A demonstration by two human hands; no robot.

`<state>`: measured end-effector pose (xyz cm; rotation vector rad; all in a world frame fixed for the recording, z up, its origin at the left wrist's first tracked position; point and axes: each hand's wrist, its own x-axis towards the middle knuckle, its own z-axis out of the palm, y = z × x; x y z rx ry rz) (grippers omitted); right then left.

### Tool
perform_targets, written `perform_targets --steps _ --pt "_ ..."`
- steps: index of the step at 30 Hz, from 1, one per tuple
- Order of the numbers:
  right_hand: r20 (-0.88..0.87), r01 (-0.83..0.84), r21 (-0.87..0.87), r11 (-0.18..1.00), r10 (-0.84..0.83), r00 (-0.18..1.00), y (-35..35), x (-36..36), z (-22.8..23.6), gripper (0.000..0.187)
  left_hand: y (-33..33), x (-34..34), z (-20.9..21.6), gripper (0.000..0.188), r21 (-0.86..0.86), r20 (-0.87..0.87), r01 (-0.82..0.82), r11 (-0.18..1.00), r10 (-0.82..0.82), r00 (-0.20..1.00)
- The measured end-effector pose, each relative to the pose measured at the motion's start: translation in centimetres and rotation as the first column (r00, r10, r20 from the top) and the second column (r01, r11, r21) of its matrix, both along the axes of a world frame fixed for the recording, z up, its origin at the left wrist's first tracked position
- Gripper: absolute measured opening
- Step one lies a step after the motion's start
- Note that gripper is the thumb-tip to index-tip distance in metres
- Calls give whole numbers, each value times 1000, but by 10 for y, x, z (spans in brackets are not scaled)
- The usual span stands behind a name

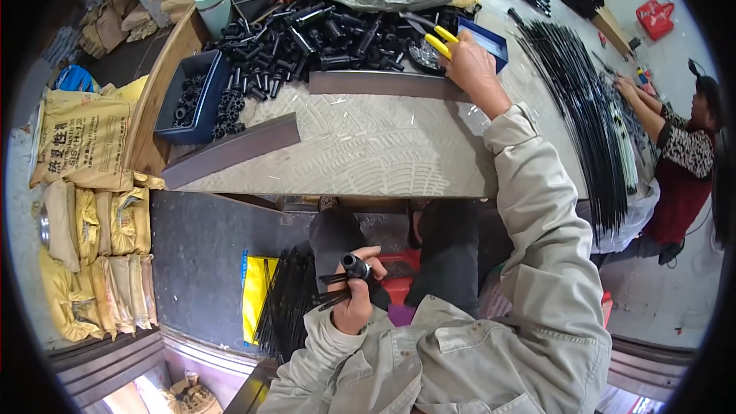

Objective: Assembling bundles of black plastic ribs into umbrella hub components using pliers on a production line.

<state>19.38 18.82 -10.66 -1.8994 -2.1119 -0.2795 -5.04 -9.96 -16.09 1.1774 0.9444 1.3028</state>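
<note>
My right hand (471, 65) reaches to the table's far right part, closed on yellow-handled pliers (439, 41) whose metal jaws point up and left. Beside it lie a blue box (491, 44) and a small round dish of tiny parts (424, 57). Near my lap, my left hand (356, 297) is closed around several thin black rods (331, 297) with a black tubular part (354, 264) among them, its round open end facing up. A large heap of black tubular parts (307, 38) covers the back of the table.
A blue bin (188, 103) of small black rings stands at the left. Two metal bars (383, 84) edge the worktop (399, 146). Long black rods (571, 100) lie at the right; more rods (287, 303) rest low at the left. Another person (682, 130) works at far right.
</note>
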Motion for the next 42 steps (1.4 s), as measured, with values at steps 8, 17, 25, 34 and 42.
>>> perform_targets --steps 8,17,25,34,42 --pt "-98 4 6 1000 -3 995 11 -4 -4 18 12 0 -3 56 -32 64 -40 999 42 997" --pt "-96 -34 -2 999 34 995 14 1 -4 28 7 2 18 58 94 -89 -141 985 150 985" --pt "-538 -296 223 929 370 757 -52 7 9 23 -8 0 20 65 70 18 -170 983 169 985" --pt "-940 -500 329 801 227 -255 -262 -77 1 6 -15 14 62 61 3 75 184 983 -184 980" --pt "-892 -476 279 834 408 193 -293 -76 7 18 -40 16 60 62 67 -4 59 996 -59 998"
